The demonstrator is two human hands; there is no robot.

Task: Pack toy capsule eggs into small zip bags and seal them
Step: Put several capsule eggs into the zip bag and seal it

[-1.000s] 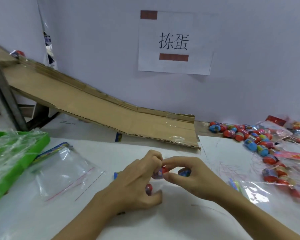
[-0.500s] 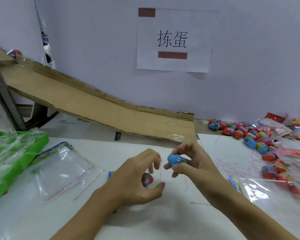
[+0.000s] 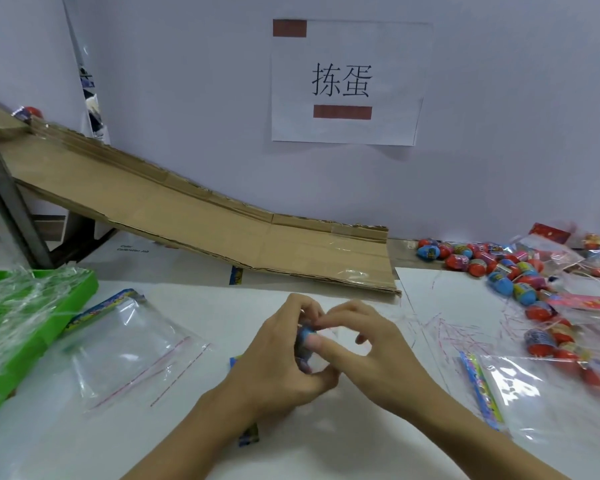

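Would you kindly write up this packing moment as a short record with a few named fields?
left hand: the left hand grips a blue toy capsule egg in the middle of the white table
right hand: the right hand pinches at the top of that egg
empty bags: clear zip bags lie flat to the left, beside a green plastic tray
egg supply: loose red and blue capsule eggs at the right
backdrop: a brown cardboard ramp slopes down from the left

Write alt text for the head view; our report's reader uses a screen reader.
Two bare hands meet over a white table: the left hand grips a blue capsule egg while the right hand pinches at its top. Empty zip bags lie left, loose eggs right, a cardboard ramp behind.
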